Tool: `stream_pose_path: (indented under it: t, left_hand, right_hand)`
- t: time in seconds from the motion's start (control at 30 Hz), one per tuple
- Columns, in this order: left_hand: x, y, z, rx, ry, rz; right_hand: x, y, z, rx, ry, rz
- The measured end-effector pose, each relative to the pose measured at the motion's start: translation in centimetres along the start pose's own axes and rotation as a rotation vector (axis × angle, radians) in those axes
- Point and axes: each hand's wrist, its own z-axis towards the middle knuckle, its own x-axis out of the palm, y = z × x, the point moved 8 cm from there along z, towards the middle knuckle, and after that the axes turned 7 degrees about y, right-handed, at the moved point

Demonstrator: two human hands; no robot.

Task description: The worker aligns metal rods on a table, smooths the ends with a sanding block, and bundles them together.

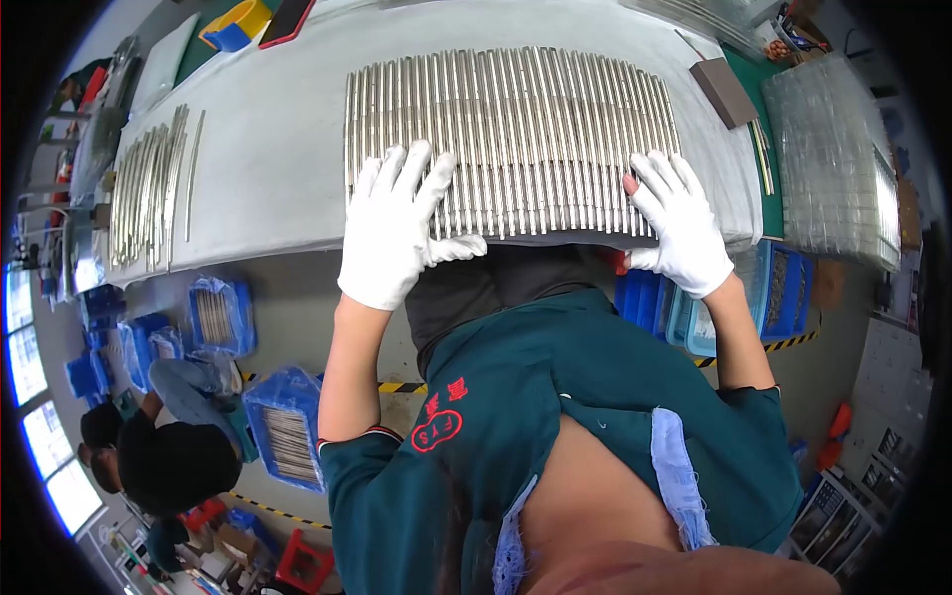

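Observation:
A wide row of slim, shiny metal rods [516, 124] lies side by side on the white-covered table, their near ends close to its front edge. My left hand [389, 223], in a white glove, rests with fingers spread on the left end of the row. Its thumb reaches along the near ends. On the right end lies my right hand [684, 223], also gloved in white, fingers stretched out and slightly apart. A bare fingertip shows through that glove. Neither hand grips a rod; both press flat against the row.
A looser batch of thin rods [149, 193] lies at the table's left. Right of the row are a dark block [723, 92] and stacked clear plastic trays [828, 159]. Yellow tape [243, 20] sits at the back left. Blue bins [288, 421] and a crouching person [188, 456] are on the floor.

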Motion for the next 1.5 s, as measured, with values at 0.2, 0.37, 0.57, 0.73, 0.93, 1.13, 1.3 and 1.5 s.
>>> stream_pose_path:
  t: [0.2, 0.37, 0.57, 0.73, 0.93, 1.13, 1.3, 1.5]
  left_hand:
    - [-0.3, 0.2, -0.4, -0.012, -0.035, -0.016]
    - [-1.3, 1.7, -2.3, -0.082, -0.057, 0.101]
    - [-0.2, 3.6, -2.4, -0.111, -0.029, 0.116]
    - [-0.3, 3.6, -2.4, -0.091, -0.057, 0.078]
    - [-0.6, 3.2, -2.4, -0.071, -0.057, 0.023]
    - [-0.2, 2.0, -2.0, -0.065, -0.049, 0.059]
    - [-0.5, 1.3, -1.9, -0.049, -0.045, 0.059]
    - [0.3, -0.7, -1.6, -0.021, -0.021, 0.034]
  right_hand:
    - [0.2, -0.6, 0.6, -0.035, -0.034, -0.016]
    - [0.3, 0.4, 0.7, -0.033, 0.022, 0.0]
    - [0.5, 0.2, 1.6, -0.022, 0.008, -0.045]
    - [0.3, 0.5, 1.6, -0.04, -0.047, -0.041]
    - [-0.1, 0.7, 1.6, -0.041, -0.062, -0.015]
    - [0.4, 1.3, 2.5, -0.034, 0.033, -0.029]
    - [-1.5, -0.7, 2.4, -0.022, -0.117, 0.113]
    - [-3.5, -12.2, 1.4, 0.413, -0.377, -0.034]
